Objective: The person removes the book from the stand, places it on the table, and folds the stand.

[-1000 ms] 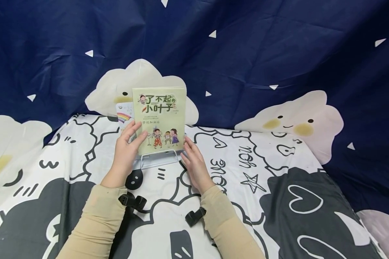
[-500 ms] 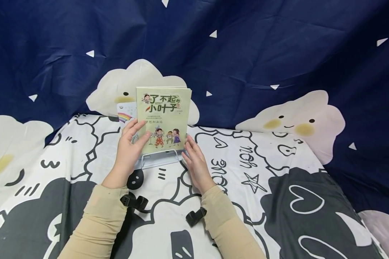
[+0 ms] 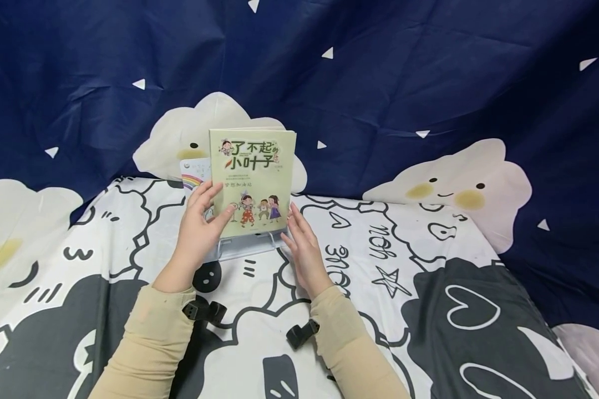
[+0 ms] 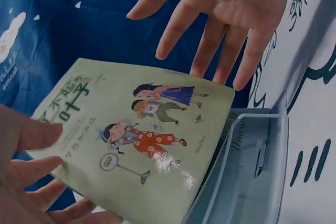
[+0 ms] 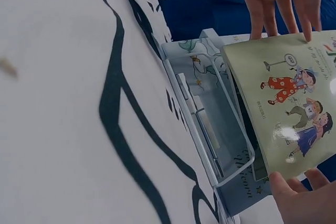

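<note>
A pale green children's book (image 3: 252, 180), its cover drawn with several cartoon figures, leans upright in a light blue book stand (image 3: 247, 246) with a wire-like front lip. My left hand (image 3: 197, 235) holds the book's left edge, thumb on the cover and fingers behind. At the opposite edge, my right hand (image 3: 304, 249) touches the book with mostly straight fingers. Seen from the left wrist, these right fingers (image 4: 202, 40) are spread along the edge. The stand's unicorn-printed panel (image 5: 202, 66) shows in the right wrist view; the book's lower edge is just above or behind the lip.
A black-and-white cartoon cloth (image 3: 259, 327) covers the surface beneath the stand. Behind it hangs a dark blue curtain (image 3: 379, 83) with cloud faces and white triangles. Part of the stand's rainbow-printed back (image 3: 194, 169) sticks out left of the book.
The book has shifted slightly to the right and then a little upward, showing a page edge at its top. Both hands have moved slightly with it, and the stand has stayed put.
</note>
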